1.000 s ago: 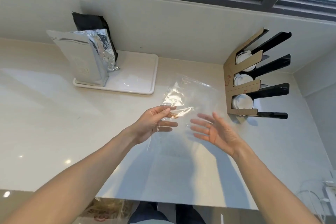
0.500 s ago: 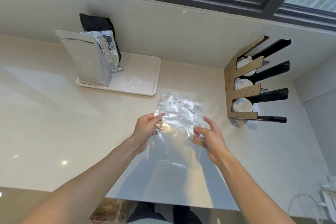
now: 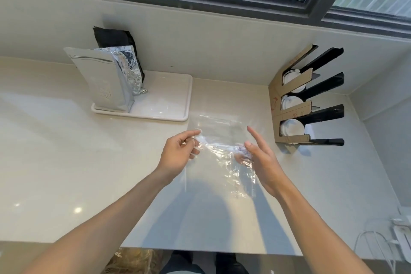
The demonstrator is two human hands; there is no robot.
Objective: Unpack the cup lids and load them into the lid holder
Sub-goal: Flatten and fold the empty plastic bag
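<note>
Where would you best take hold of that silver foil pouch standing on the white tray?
Probably at its flat sealed top edge, pinched from above: the silver pouch stands upright on the white tray, a black bag crowds it from behind, and its top is clear.

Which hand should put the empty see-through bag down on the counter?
Probably the left hand. Its fingers pinch the clear plastic bag at the top edge, so it already has hold. The right hand is open, with fingers spread against the bag, not gripping. The lid holder already shows white lids.
</note>
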